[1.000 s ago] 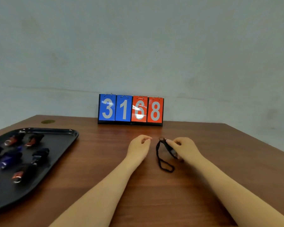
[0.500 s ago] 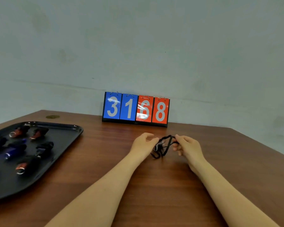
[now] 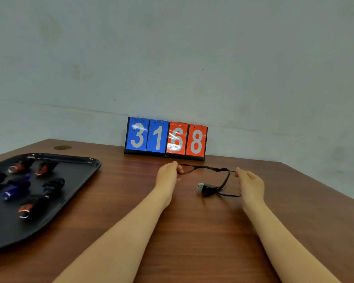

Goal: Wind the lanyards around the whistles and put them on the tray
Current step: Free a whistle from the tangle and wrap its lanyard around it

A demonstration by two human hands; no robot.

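A black lanyard is stretched between my two hands above the wooden table. My left hand pinches one end of the cord and my right hand pinches the other. A dark whistle with a silver tip hangs from the cord's loop, low between the hands and nearer the right one. At the left lies a black tray with several whistles wound in their cords, some orange, some blue.
A flip scoreboard reading 3168 stands at the back of the table against the wall. A small brass disc is set in the tabletop behind the tray. The table's right edge runs diagonally past my right hand.
My hands have moved apart, pulling the bunched lanyard out into a line. The whistle has dropped from my fingers and now hangs on the cord.
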